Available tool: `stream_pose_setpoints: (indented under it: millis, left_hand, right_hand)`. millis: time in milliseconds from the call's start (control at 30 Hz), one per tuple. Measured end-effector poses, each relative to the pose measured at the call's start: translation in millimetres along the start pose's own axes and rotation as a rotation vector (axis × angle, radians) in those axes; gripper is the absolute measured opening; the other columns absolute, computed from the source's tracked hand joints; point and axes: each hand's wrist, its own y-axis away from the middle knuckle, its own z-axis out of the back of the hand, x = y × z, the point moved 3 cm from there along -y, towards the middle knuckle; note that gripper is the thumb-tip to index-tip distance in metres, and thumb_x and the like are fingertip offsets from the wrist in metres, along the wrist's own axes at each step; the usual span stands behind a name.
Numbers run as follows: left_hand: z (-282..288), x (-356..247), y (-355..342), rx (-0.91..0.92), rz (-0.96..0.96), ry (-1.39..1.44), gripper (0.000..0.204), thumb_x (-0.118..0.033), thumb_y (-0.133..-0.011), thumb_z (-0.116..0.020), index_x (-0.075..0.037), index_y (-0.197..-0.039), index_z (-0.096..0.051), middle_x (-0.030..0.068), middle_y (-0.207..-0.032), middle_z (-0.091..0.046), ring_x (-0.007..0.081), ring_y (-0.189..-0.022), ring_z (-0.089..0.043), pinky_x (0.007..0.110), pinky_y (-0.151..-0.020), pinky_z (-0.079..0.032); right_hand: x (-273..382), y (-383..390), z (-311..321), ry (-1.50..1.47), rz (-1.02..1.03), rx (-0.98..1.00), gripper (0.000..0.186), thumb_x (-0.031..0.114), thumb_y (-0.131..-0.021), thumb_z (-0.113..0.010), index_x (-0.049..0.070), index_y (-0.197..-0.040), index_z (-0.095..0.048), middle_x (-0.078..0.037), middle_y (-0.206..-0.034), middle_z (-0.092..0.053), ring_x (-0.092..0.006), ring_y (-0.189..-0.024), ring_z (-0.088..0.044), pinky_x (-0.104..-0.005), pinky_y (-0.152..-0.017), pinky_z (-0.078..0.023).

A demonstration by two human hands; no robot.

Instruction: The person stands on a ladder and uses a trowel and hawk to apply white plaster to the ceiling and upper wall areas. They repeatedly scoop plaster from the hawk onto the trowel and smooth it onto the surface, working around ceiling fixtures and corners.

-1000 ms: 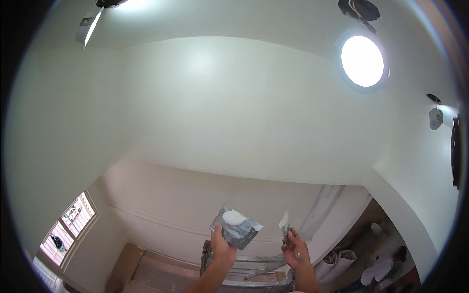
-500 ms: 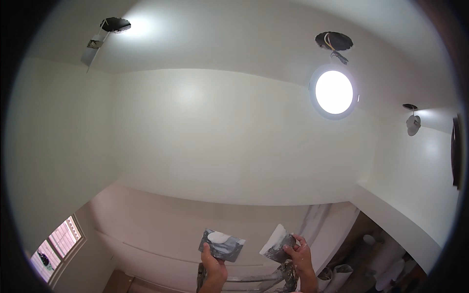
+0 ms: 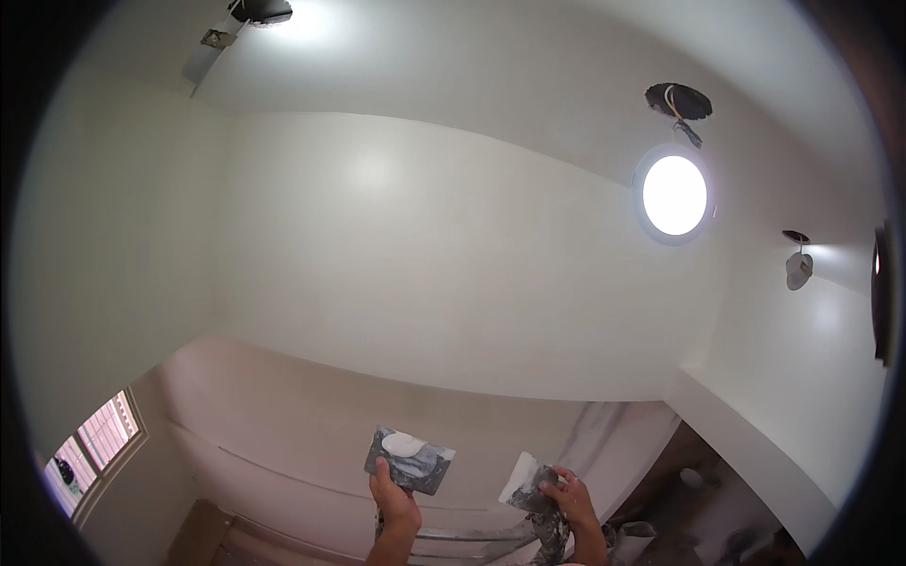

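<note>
My left hand point(image 3: 396, 507) is closed on a flat dark grey putty plate point(image 3: 422, 474), thumb on its face. A smooth white dollop of putty point(image 3: 403, 444) lies near the plate's upper edge, with pale smears below it. To the right, my right hand point(image 3: 574, 502) grips a smaller putty scraper point(image 3: 521, 481) between thumb and fingers. White putty coats the scraper's left part, and its right part looks dark and smeared. The two tools are held up apart from each other, away from the walls.
From ceiling holes hang a lit round lamp point(image 3: 675, 195), a lamp on the left point(image 3: 200, 64) and a small lamp on the right point(image 3: 799, 271). A pale wall point(image 3: 444, 255) stands ahead. A barred window point(image 3: 104, 436) is at lower left; a dark opening point(image 3: 675, 495) lies at lower right.
The whole view has tilted and shifted. Both hands sit slightly further left in the picture, still holding the putty plate and the scraper, and the scraper has turned a little.
</note>
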Motion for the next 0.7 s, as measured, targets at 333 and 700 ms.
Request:
stream_pose_setpoints:
  millis: [333, 700]
  left_hand:
    - [-5, -10, 6, -0.014, -0.035, 0.023, 0.043, -0.033, -0.103, -0.05, -0.002, -0.132, -0.049, 0.0096, -0.127, -0.058, 0.0222, -0.117, -0.058, 0.038, -0.099, -0.046]
    - [-5, -6, 11, 0.049, 0.055, 0.11, 0.049, -0.041, -0.104, -0.045, -0.003, -0.135, -0.048, 0.0116, -0.129, -0.058, 0.0263, -0.119, -0.058, 0.043, -0.102, -0.047]
  right_hand:
    - [223, -113, 15, 0.126, 0.593, -0.079, 0.047, 0.033, -0.097, -0.063, 0.008, -0.135, -0.049, -0.004, -0.123, -0.058, -0.015, -0.108, -0.055, -0.0375, -0.087, -0.049]
    - [461, -178, -28, -0.149, 1.07, 0.065, 0.031, 0.018, -0.093, -0.072, 0.01, -0.117, -0.055, 0.001, -0.107, -0.063, -0.0114, -0.103, -0.06, -0.0321, -0.093, -0.05]
